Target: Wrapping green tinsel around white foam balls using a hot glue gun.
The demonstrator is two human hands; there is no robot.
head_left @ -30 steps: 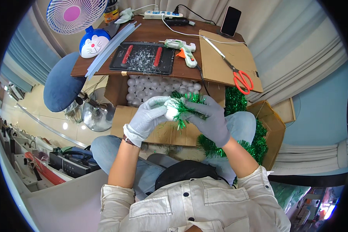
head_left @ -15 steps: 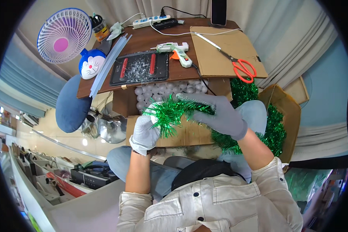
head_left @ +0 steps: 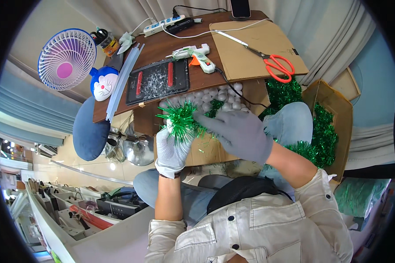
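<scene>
A bushy clump of green tinsel garland (head_left: 182, 120) stands above my left hand (head_left: 172, 151), which wears a white dotted glove. My left fingers are closed around its underside, and what lies inside the clump is hidden. From the right, my right hand (head_left: 243, 133) in a grey glove reaches in. Its index finger presses against the clump's side, and its other fingers are bent around the strand and partly hidden. A short stretch of tinsel (head_left: 215, 108) shows just above the grey fingers. More garland (head_left: 303, 151) lies across my right leg.
Small white balls (head_left: 202, 98) fill a cardboard box below the table edge. On the brown table are a glue gun (head_left: 197, 57), a black tray (head_left: 158, 81), glue sticks (head_left: 123, 81), orange-handled scissors (head_left: 278, 68) on cardboard, a power strip (head_left: 164, 25) and a fan (head_left: 67, 59).
The tinsel now forms a rounder clump over my left hand. My right hand has turned, its index finger now stretched against the clump. The whole view has tilted and shifted slightly.
</scene>
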